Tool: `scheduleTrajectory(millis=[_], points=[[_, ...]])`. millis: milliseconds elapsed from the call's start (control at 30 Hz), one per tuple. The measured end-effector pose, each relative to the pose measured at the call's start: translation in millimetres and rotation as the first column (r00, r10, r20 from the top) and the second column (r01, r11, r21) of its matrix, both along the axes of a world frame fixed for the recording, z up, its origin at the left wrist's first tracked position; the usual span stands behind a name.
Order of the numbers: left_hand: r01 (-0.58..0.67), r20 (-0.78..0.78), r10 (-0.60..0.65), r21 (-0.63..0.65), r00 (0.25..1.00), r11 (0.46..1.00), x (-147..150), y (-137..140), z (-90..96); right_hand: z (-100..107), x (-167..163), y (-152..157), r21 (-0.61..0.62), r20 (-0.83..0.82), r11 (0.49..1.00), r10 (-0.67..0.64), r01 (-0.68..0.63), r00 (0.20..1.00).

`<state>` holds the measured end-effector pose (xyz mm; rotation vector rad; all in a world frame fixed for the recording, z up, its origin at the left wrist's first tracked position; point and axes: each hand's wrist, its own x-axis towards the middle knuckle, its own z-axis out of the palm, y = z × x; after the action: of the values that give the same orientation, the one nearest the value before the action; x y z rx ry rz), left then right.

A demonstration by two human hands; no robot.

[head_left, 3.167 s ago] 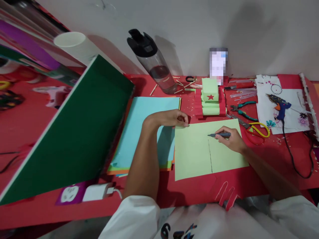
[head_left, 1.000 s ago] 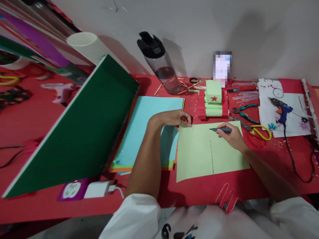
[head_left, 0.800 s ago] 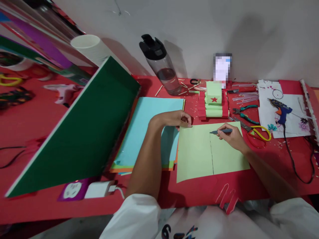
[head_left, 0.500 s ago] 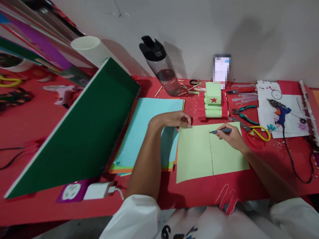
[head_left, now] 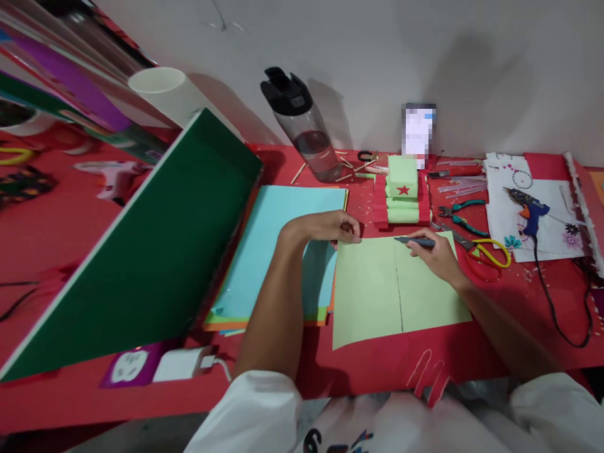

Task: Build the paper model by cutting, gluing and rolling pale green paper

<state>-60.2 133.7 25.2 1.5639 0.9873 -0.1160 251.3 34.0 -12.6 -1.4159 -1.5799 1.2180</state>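
Holding pen (head_left: 422, 241) in right hand (head_left: 438, 255) at line's (head_left: 399, 289) far end, presumably steadying sheet (head_left: 365, 292) with left hand (head_left: 346, 227), curled, cannot tell if pinching.

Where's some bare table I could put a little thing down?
There's bare red tabletop between the near edge of the pale green sheet and the white shirt. Another patch sits between the right forearm and the black cord. Behind the sheet it's crowded: bottle, paper model, pliers, scissors.
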Motion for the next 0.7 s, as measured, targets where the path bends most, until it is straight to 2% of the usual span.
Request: scheduleTrajectory(millis=[700], points=[[-0.008, -0.01, 0.008, -0.002, 1.0, 1.0, 1.6, -0.7, 2.8, -2.5, -1.4, 0.4, 0.002, -0.016, 1.0, -0.014, 0.014, 1.0]])
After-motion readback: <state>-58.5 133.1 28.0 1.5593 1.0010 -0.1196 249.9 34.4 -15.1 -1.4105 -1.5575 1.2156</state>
